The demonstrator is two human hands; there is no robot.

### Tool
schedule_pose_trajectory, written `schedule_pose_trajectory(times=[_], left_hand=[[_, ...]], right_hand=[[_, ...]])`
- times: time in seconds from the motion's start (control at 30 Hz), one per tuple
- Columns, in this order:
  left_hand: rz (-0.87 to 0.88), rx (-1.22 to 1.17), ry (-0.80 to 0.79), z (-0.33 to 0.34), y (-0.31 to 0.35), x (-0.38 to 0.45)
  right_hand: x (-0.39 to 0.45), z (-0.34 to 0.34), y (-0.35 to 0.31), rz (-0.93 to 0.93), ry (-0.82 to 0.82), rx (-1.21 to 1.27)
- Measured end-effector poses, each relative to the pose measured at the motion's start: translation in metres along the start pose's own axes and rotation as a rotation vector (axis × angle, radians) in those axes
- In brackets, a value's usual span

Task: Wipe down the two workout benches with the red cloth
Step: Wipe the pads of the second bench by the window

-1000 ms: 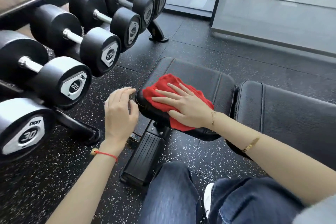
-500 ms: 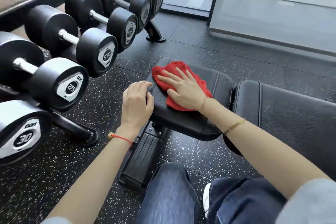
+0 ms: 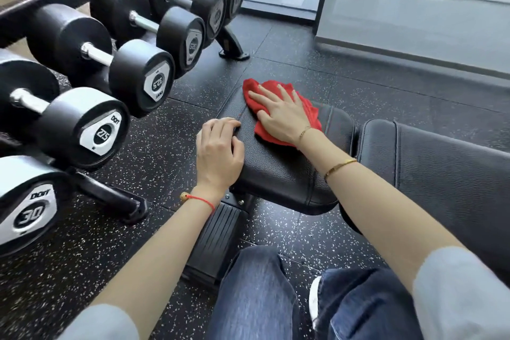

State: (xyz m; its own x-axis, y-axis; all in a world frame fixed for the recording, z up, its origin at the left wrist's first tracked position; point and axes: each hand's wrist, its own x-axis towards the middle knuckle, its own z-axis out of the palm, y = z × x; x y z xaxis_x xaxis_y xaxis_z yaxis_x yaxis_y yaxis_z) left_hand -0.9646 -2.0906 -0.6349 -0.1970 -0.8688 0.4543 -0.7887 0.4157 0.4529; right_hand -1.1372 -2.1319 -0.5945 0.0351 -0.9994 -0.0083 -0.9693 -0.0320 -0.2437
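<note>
Two hands working: our right hand is pressing flat, fingers straight, on the red cloth at the seat pad's far end; our left hand, fingers curled, is gripping its left edge. Dumbbell rack is crowding the left; back pad is lying just right, long axis running rightward.

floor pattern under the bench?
Black rubber floor with small white speckles, laid in tiles with visible seams. The head view shows it clearly beside the bench seat pad.
</note>
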Motion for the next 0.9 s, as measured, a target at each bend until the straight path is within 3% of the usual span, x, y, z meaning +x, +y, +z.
schedule_pose_trajectory(times=[0.17,0.23,0.43,0.5,0.7,0.77,0.9], left_hand=[[0.018,-0.006,0.009,0.002,-0.002,0.0],[0.02,-0.008,0.001,0.002,-0.003,0.0],[0.015,0.006,-0.02,0.002,-0.002,-0.002],[0.017,0.013,-0.023,0.003,-0.002,-0.002],[0.038,0.014,-0.008,0.003,-0.003,-0.002],[0.04,0.008,-0.011,0.002,-0.003,-0.002],[0.039,0.0,-0.016,0.002,-0.003,-0.003]], right_hand=[[-0.066,-0.001,0.013,-0.272,-0.004,-0.034],[-0.075,-0.006,0.037,-0.216,0.008,-0.01],[-0.033,-0.017,0.076,0.184,0.063,-0.003],[-0.035,-0.014,0.064,0.175,0.066,-0.016],[-0.125,-0.004,0.031,-0.156,0.013,-0.054],[-0.144,-0.003,0.038,-0.139,0.017,-0.01],[-0.128,-0.006,0.067,0.071,0.072,0.042]])
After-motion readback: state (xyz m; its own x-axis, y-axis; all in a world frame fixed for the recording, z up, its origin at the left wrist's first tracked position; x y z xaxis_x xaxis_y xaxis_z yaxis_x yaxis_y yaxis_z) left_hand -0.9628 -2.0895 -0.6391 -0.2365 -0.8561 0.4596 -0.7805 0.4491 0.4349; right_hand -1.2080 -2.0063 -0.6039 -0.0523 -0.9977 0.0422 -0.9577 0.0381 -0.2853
